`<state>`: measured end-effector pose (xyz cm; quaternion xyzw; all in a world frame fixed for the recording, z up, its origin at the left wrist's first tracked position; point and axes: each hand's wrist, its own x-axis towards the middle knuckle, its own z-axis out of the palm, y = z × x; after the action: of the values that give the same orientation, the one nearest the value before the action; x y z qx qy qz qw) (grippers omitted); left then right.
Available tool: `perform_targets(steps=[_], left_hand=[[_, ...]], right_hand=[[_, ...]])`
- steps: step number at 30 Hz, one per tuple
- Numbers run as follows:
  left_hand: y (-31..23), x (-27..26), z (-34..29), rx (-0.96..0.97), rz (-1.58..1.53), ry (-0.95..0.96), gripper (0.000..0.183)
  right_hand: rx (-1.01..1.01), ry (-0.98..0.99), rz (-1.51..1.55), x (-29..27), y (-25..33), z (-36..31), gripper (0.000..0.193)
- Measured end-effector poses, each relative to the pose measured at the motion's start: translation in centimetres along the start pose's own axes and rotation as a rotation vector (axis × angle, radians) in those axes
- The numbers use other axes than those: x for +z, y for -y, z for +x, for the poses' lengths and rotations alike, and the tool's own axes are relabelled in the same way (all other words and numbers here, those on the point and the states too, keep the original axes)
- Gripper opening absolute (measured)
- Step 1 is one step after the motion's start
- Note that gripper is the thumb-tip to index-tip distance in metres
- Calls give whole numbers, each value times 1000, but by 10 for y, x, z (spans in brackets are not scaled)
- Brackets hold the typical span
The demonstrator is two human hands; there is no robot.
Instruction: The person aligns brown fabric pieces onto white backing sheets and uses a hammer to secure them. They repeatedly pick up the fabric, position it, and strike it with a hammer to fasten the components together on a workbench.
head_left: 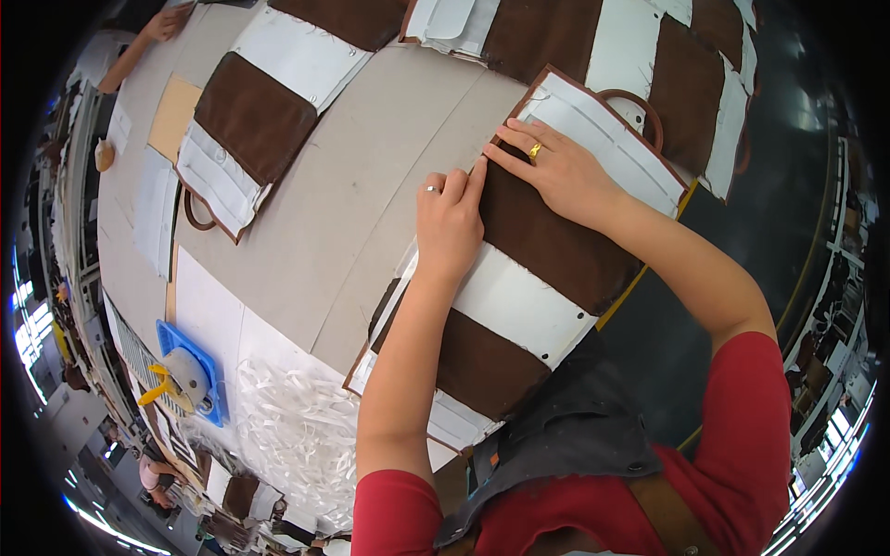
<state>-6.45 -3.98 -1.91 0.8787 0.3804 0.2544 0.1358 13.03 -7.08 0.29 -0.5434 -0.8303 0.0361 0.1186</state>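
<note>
A brown and white striped bag piece (547,218) with a brown trim edge and a rounded handle lies flat before me, partly under my left forearm. My right hand (556,171), with a gold-coloured ring, rests on it with fingers stretched toward its left edge. At that same edge my left hand (450,222), wearing a silver-coloured ring, has its index finger extended to the trim near my right fingertips. Its other fingers are bent, its thumb hidden, and it seems to pinch the edge. White lining with stitched lines shows beyond my right hand.
Another striped bag piece (255,116) lies across the grey table (371,167). More overlap at the far right. At left stand a blue tray (218,408) with a tape roll, and a heap of white strips (292,422). Another person's hand (167,23) shows far left.
</note>
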Motion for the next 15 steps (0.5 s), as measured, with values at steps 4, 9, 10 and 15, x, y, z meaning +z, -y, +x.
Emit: perform_targets(steps=[4, 9, 10, 15], left_hand=[[2, 1, -1, 13, 40, 26, 50], [-3, 1, 0, 13, 80, 38, 55], [-3, 1, 2, 15, 100, 43, 56], [-4, 0, 3, 11, 168, 89, 56]], right_hand=[[79, 7, 104, 3, -2, -1, 52], [58, -69, 85, 6, -2, -2, 42], [17, -78, -20, 6, 0, -1, 40], [54, -68, -11, -3, -2, 8, 34]])
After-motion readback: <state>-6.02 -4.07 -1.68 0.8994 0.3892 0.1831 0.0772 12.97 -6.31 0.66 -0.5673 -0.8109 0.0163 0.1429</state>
